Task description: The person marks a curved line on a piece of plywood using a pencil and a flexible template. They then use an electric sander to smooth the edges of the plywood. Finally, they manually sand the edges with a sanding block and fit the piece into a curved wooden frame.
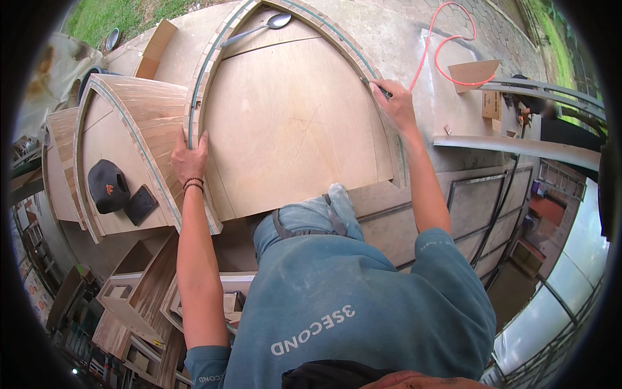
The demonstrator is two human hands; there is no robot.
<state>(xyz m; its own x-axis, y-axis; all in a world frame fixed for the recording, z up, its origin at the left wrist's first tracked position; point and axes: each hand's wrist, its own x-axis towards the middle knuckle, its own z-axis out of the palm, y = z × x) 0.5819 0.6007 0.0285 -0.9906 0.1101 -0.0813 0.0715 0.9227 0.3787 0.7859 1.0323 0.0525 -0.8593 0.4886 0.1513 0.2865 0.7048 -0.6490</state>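
A large pointed-arch wooden piece (291,129) lies in front of me, with a pale plywood panel inside a curved rim. A dark green strip (210,57) runs along that rim. My left hand (190,157) straddles the left side of the rim, thumb on the inner side and fingers on the outer. At the rim's right side is my right hand (396,107), its fingers closed around a small dark tool (383,92) whose kind is mostly hidden. A metal spoon (278,21) with a long handle rests inside the arch near its tip.
Left of the arch stands a similar arched piece (139,107) holding a dark cap (107,186) and a dark flat phone-like object (140,205). An orange hose (436,55) curls over the concrete at far right. Wooden boxes (139,285) stand at lower left. A metal beam (512,144) reaches in from the right.
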